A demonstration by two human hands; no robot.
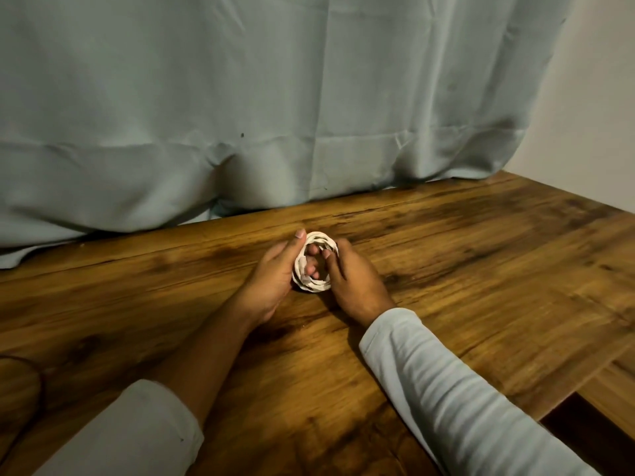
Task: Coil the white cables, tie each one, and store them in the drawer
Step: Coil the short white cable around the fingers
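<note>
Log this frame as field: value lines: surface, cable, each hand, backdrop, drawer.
surface: wooden table
cable: white cable wound into a coil, held upright just above the table
left hand: left hand cups the coil's left side
right hand: right hand grips its right side, fingers through the centre
backdrop: grey-green curtain
drawer: not in view
tie: cannot tell

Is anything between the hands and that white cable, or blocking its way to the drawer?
Nothing sits between them: the left hand and right hand already hold the coiled cable on the table. No drawer is clearly in view, so that path cannot be judged.
</note>
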